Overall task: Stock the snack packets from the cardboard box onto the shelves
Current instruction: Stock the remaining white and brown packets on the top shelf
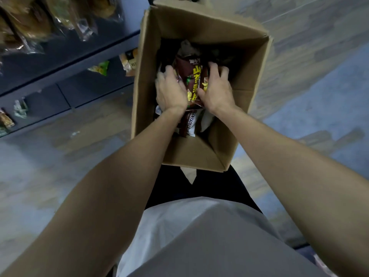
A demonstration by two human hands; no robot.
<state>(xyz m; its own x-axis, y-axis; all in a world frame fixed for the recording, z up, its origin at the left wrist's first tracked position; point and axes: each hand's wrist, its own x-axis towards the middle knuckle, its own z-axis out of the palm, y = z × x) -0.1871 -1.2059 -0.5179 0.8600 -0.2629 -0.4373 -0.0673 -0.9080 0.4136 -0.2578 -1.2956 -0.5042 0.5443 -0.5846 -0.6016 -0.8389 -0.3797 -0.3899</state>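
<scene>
Down inside the open cardboard box (247, 62), both hands close on one brown snack packet (194, 80) with yellow lettering: the left hand (169, 90) curls its fingers (166, 70) round the packet's left edge, and the right hand (216, 88) has its fingers (214, 67) bent over the right edge, thumb pressed to the front. That packet stands tilted near the middle of the box, above other packets (188, 124) lying lower down. Around the hands the box walls stand close on the left and right, with more open room toward the far wall and at the near end, where bare cardboard bottom shows. Just left of the box, the dark shelves (65, 62) run along its side, touching or nearly touching its upper left wall; which one cannot be told. Bagged goods (26, 23) hang or lie on the upper shelf, and a green packet (100, 67) sits further down. To the right the floor (319, 76) lies open. Much of the box's far end is in shadow, so its dark contents are hard to make out. Both palms are hidden, the lower packets are partly covered by the wrists, and the shelves are cut off by the left edge of the view.
</scene>
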